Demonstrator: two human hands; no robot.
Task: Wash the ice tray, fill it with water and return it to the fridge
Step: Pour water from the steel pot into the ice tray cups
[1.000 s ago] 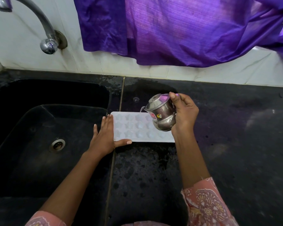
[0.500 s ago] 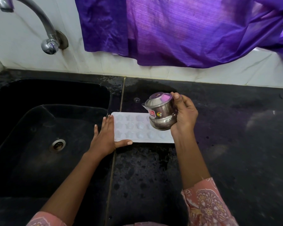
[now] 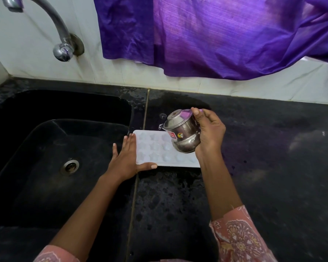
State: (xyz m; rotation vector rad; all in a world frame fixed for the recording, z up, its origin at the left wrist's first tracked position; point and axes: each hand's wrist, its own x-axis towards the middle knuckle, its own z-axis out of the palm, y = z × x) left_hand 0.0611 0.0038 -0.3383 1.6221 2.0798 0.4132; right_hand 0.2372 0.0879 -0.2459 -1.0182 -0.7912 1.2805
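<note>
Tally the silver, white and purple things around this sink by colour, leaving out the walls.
Silver: 3, lidded pot, tap, drain
White: 1, ice tray
Purple: 1, cloth
Total: 5

The right hand (image 3: 209,133) has tipped the small lidded steel pot (image 3: 182,132) slightly further spout-down and eased it leftward above the white plastic ice tray (image 3: 151,148).
</note>
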